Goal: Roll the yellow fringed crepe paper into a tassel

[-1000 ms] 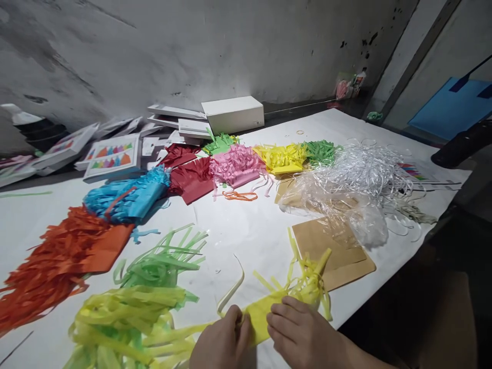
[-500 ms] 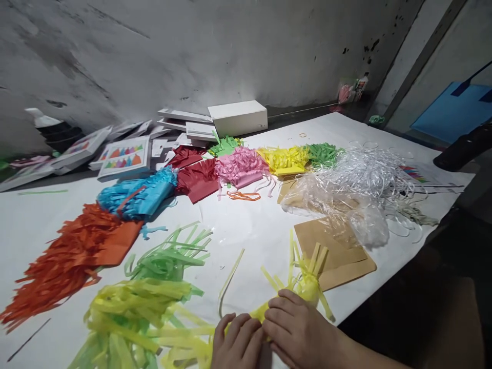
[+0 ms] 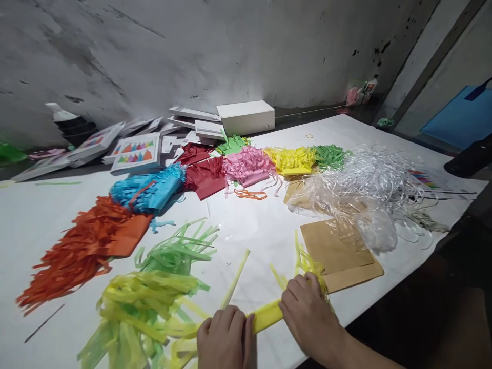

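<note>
A flat folded band of yellow tissue paper [image 3: 266, 316] lies on the table between my hands, with fringed strips spreading from both ends. My left hand [image 3: 226, 338] has its fingers curled over the band's left part. My right hand [image 3: 309, 315] is closed over its right part, beside the yellow fringe [image 3: 303, 259]. To the left lie loose yellow-green strips [image 3: 146, 292] and a green fringed bunch [image 3: 172, 253]. A single pale yellow strip [image 3: 237, 274] rests just beyond my left hand.
Orange [image 3: 84, 246], blue [image 3: 149, 189], dark red [image 3: 205, 179], pink [image 3: 249, 166] and yellow [image 3: 292, 160] fringed bundles form an arc. White string [image 3: 372, 171], a clear plastic bag [image 3: 369, 225] and brown envelopes [image 3: 338, 248] lie right. Boxes [image 3: 246, 118] stand behind.
My hands have moved apart, the left one leftward and the right one slightly up and right, exposing the flat yellow band between them. The view has shifted a little.
</note>
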Demonstrator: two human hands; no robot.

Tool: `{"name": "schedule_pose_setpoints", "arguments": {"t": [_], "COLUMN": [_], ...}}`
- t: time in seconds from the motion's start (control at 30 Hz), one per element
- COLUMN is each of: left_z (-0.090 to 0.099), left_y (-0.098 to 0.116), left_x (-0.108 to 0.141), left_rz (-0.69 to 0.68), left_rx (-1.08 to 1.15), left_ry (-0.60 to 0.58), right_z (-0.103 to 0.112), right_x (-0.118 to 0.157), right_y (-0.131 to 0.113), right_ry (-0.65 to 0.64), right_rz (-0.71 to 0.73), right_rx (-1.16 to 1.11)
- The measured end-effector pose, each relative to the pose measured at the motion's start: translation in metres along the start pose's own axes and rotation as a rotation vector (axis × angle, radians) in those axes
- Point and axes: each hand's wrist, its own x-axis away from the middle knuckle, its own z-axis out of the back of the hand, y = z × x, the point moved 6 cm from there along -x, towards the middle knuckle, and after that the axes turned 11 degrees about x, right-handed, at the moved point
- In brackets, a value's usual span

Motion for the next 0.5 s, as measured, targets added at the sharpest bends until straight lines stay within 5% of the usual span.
{"name": "schedule_pose_setpoints", "arguments": {"t": [0.2, 0.37, 0.5], "left_z": [-0.004, -0.002, 0.008], "left_y": [0.002, -0.001, 0.0], "left_x": [-0.01, -0.012, -0.009], "left_rz": [0.018, 0.055, -0.142], "left_rx": [-0.082, -0.065, 0.011], "left_ry": [-0.05, -0.054, 0.058], "right_z": [0.005, 0.01, 0.002], "right_x": [-0.001, 0.003, 0.007], "right_y": [0.002, -0.021, -0.019], "right_ry": [0.049, 0.139, 0.135], "right_rz": [-0.133, 0.179, 0.168], "right_rx": [0.013, -0.109, -0.128]}}
